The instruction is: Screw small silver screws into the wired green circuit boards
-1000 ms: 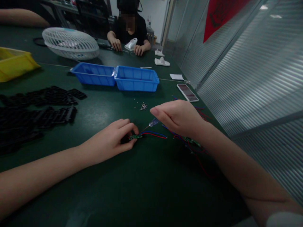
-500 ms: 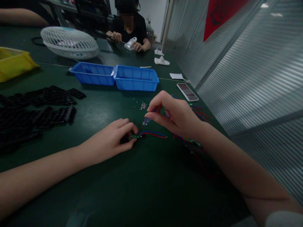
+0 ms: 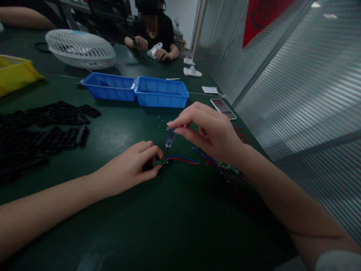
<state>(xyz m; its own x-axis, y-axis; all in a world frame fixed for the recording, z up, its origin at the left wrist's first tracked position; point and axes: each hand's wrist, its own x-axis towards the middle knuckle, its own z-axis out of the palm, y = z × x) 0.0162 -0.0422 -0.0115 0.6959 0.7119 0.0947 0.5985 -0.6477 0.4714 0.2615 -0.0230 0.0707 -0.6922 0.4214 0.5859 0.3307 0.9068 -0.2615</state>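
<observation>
Pinching the board (image 3: 160, 163) between thumb and fingers, my left hand (image 3: 141, 160) is closed on it at the table (image 3: 158, 218). My right hand (image 3: 211, 128) grips the screwdriver (image 3: 170, 137), its shaft slanting down to the board; I cannot tell whether the tip touches. Wires (image 3: 183, 159) trail rightward from the left hand. Beyond it lie screws (image 3: 167, 129), then blue bins (image 3: 160, 99); to its left, black parts (image 3: 70, 137).
</observation>
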